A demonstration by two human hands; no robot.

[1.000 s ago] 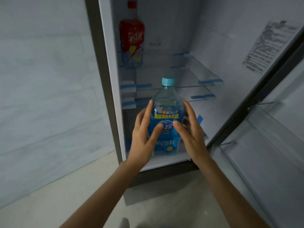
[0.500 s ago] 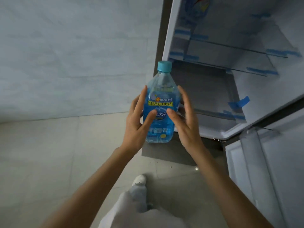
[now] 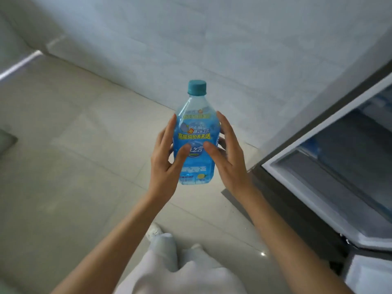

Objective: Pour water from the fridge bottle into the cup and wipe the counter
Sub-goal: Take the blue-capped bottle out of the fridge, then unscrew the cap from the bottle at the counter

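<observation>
Head view: both bare arms reach forward from the bottom of the frame, and the two hands meet round one bottle held up in mid-air.
Left hand [image 3: 164,164]: it holds the bottle's left side, fingers long and only slightly bent along the label, thumb laid across the front of it.
Right hand [image 3: 230,161]: it holds the right side the same way, fingers running up past the label's edge, thumb pressed on the front close to the other thumb.
Grip: a two-handed clasp on the lower and middle body; neck and cap stand free above the fingertips.
Bottle [image 3: 196,132]: clear blue plastic, upright with a slight lean, blue label with yellow lettering, base showing just below the palms.
Cap [image 3: 196,87]: teal, screwed on.
Bottle's place: out of the fridge, over the floor, left of the open compartment.
Fridge [image 3: 331,158]: at the right edge, open, pale inner walls and a white rim; shelves inside are blurred.
Floor [image 3: 63,166]: pale glossy tiles with thin seams.
Wall [image 3: 212,39]: light grey panels behind the bottle.
Below the arms: light trousers [image 3: 180,270] and a white shoe [image 3: 153,231] on the tiles.
</observation>
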